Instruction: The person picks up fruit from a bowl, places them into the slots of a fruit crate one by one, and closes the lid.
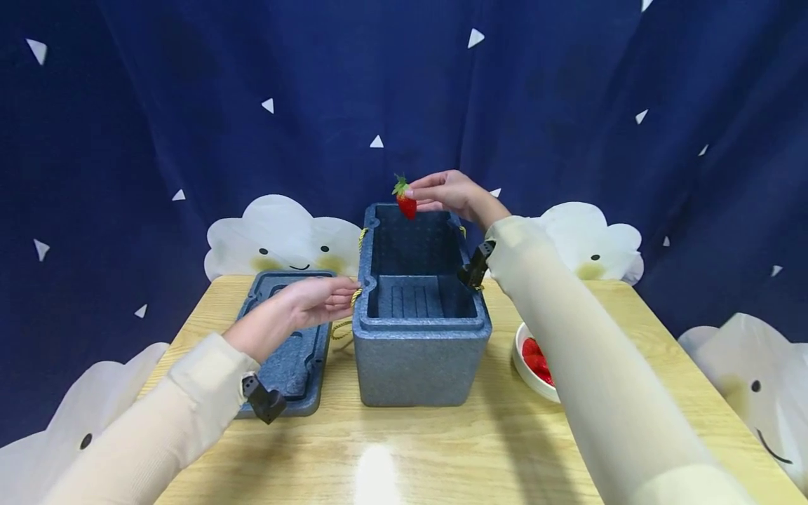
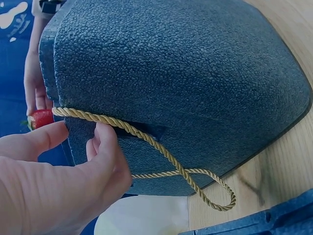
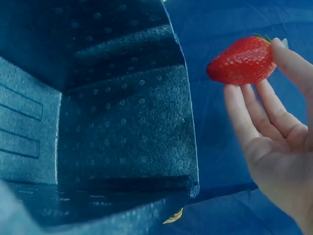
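Over the far end of a blue-grey foam box (image 1: 419, 372), my right hand (image 1: 449, 191) pinches a red strawberry (image 1: 407, 205) with a green leafy top. In the right wrist view the strawberry (image 3: 242, 61) lies between thumb and fingertips, outside the box's far rim. The box stands uncovered, with grooves on its floor and no contents visible. My left hand (image 1: 315, 300) touches the box's left side near the rim, its fingers fairly straight. A twisted gold rope (image 2: 161, 148) hangs along that side beside these fingertips, without being gripped.
To the left of the box, its matching lid (image 1: 309, 403) lies on the wooden table (image 1: 391, 449). A white bowl (image 1: 527, 376) of red strawberries (image 1: 535, 356) sits at the right, partly covered by my right sleeve. Behind the table hangs a dark blue curtain (image 1: 404, 77).
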`<state>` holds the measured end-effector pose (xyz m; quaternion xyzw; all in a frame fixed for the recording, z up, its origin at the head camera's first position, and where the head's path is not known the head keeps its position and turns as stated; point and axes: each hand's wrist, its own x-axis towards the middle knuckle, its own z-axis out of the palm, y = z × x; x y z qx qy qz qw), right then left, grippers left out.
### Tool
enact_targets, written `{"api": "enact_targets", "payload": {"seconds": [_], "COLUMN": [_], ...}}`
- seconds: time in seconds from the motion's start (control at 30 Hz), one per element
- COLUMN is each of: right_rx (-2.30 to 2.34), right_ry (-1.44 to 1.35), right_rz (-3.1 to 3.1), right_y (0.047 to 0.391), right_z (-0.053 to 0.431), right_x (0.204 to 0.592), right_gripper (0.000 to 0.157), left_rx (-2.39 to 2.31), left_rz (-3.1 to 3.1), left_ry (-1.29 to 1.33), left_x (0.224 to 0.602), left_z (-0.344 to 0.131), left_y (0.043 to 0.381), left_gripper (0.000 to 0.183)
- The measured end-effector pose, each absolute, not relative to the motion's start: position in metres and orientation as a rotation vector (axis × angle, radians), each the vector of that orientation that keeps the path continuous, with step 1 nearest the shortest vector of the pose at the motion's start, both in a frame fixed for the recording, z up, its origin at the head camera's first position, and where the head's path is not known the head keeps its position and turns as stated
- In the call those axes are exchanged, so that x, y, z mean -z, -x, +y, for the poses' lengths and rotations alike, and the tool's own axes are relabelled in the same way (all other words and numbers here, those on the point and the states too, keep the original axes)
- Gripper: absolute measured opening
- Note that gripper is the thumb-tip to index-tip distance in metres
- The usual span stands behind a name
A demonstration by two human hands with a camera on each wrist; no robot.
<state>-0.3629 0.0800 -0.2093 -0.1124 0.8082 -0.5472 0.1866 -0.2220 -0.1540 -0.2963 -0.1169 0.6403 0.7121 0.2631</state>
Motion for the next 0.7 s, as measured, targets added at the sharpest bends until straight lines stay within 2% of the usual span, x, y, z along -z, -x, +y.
{"api": "enact_targets", "payload": {"seconds": [0.7], "right_rx": [1.307], "right_ry": [0.315], "right_rz": [2.431], "right_y": [0.366], "right_z": [0.083], "right_x": [0.221], "right_gripper": [0.037], "left_rx": [-1.93], "left_rz": [1.756], "left_ry": [0.315], "left_x": [0.299], "left_z": [-0.151], "left_y": [0.219], "left_gripper": [0.048]}}
